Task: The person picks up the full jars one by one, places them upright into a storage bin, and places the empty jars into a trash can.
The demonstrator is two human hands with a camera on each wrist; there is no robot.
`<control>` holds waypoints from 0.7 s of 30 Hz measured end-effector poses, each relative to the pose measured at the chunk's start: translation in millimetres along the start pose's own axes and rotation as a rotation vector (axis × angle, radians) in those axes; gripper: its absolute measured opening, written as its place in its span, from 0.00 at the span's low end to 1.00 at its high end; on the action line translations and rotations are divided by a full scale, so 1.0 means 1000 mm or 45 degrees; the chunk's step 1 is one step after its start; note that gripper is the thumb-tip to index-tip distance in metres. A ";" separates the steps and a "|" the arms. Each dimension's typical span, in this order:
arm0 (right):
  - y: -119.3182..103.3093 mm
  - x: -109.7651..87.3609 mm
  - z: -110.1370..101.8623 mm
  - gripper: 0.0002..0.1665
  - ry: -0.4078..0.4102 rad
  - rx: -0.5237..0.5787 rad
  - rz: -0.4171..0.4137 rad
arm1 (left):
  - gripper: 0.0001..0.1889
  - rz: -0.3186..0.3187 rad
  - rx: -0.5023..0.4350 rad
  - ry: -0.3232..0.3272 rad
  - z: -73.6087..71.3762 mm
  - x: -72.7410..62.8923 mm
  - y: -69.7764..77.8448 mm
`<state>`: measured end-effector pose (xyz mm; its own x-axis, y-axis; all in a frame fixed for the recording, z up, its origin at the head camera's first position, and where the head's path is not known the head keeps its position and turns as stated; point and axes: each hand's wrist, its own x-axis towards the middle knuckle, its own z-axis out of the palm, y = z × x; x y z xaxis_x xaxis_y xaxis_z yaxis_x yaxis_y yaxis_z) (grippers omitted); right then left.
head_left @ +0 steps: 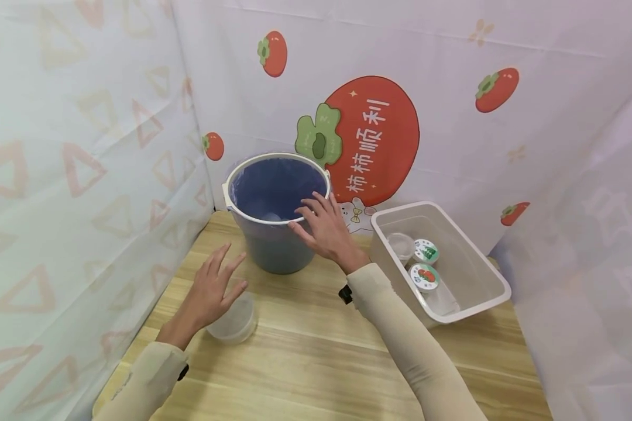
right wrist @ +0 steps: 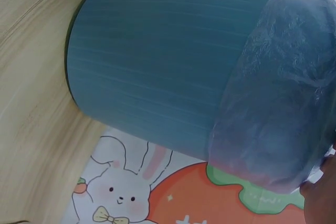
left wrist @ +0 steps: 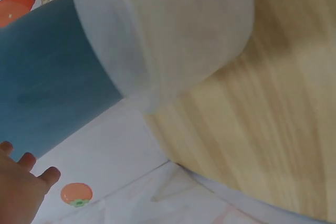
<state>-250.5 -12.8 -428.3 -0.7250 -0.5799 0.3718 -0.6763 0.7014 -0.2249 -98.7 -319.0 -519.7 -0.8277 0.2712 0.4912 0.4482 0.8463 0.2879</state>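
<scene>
A blue-grey bucket (head_left: 279, 251) stands near the back wall. A thin plastic bag (right wrist: 273, 87) is folded over its top, under a white rim ring (head_left: 267, 222). My right hand (head_left: 326, 231) is at the bucket's right rim with fingers spread over the opening; whether it touches the rim I cannot tell. My left hand (head_left: 210, 292) is held with fingers spread, grasping nothing. Below and beside it is a clear round plastic container (head_left: 234, 321) on the table, seen large and blurred in the left wrist view. A pale round shape (head_left: 271, 217) shows inside the bucket.
A white rectangular bin (head_left: 471, 316) on the right holds a clear cup (head_left: 400, 245), a green-labelled lidded cup (head_left: 425, 251), a tomato-labelled one (head_left: 424, 277) and another clear piece. Printed cloth walls (head_left: 110, 234) border the wooden table (head_left: 305, 362).
</scene>
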 end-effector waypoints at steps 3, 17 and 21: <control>-0.001 0.000 0.000 0.34 -0.015 0.009 0.002 | 0.36 -0.045 0.021 -0.094 0.006 -0.013 0.004; 0.000 0.000 0.001 0.35 -0.008 0.016 0.023 | 0.47 -0.229 0.079 -0.493 0.027 -0.055 0.014; 0.000 0.000 0.001 0.35 -0.011 0.019 0.030 | 0.49 -0.238 0.059 -0.519 0.030 -0.061 0.014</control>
<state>-250.8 -12.9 -429.4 -0.7420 -0.5668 0.3581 -0.6607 0.7089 -0.2470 -51.6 -310.5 -570.2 -0.9627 0.2621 0.0674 0.2701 0.9151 0.2994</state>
